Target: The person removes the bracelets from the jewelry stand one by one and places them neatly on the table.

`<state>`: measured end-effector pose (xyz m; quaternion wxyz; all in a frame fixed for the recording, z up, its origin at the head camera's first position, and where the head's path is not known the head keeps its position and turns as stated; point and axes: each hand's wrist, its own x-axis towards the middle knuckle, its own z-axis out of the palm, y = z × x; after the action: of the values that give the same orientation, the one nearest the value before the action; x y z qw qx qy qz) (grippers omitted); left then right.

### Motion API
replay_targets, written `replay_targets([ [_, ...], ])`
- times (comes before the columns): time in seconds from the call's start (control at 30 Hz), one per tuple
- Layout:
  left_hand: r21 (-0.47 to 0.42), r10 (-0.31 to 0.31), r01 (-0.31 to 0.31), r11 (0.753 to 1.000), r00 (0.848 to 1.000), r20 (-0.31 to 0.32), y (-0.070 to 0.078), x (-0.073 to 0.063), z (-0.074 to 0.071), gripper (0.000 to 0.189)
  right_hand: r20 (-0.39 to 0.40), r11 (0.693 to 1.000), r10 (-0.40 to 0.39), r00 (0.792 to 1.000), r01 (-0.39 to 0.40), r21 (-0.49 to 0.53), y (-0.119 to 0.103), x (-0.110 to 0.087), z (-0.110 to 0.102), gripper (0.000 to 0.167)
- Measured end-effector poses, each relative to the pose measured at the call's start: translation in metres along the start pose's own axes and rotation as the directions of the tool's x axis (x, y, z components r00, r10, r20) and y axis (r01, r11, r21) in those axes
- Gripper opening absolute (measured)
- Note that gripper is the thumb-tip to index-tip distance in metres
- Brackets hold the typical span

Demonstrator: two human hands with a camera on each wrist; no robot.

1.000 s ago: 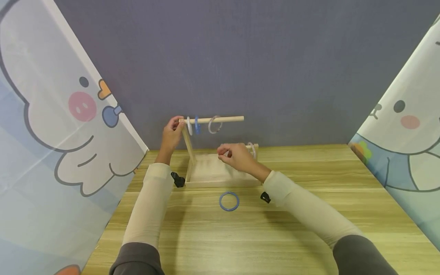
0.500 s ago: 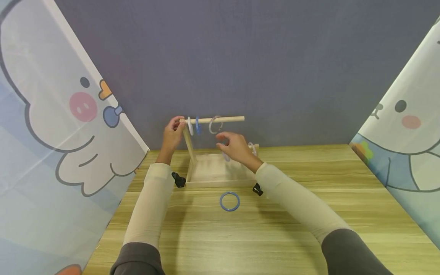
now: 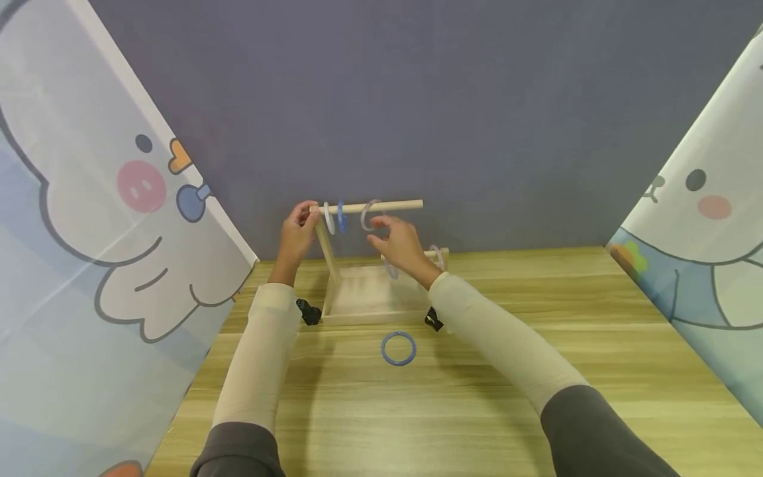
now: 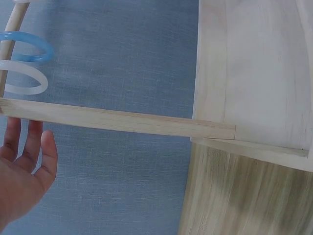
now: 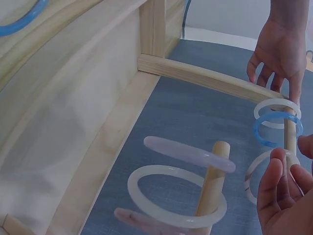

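Three rings (image 3: 341, 218) on upper bar (image 3: 401, 205)

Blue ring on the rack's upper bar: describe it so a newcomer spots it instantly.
On the table stands a wooden rack with the left hand at one end of its upper bar. Three rings hang on that bar; from that hand, take the second, the blue ring. Between a white ring and a pale ring, it is the bar's only blue one.

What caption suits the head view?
Left hand holds rack, right hand by a hanging ring; blue ring lies on table.
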<state>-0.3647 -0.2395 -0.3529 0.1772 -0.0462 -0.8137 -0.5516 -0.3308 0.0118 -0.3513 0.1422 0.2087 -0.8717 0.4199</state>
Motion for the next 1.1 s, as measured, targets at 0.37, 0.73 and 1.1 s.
replay_targets([
  [0.37,-0.008,-0.018,0.018,1.000,1.000,0.001,-0.001,0.000,0.001,0.039,0.077,0.994,0.104,0.992,-0.103,-0.022,-0.007,0.012,0.006,0.051],
  [0.73,-0.008,-0.017,0.017,1.000,1.000,-0.001,0.000,0.000,0.000,0.040,0.092,0.992,0.116,0.989,-0.121,0.046,-0.007,0.017,0.011,0.047],
  [1.1,-0.023,-0.008,0.008,1.000,1.000,0.010,-0.002,0.001,0.000,0.042,0.073,0.992,0.098,0.993,-0.103,0.068,0.000,0.017,0.011,0.037],
])
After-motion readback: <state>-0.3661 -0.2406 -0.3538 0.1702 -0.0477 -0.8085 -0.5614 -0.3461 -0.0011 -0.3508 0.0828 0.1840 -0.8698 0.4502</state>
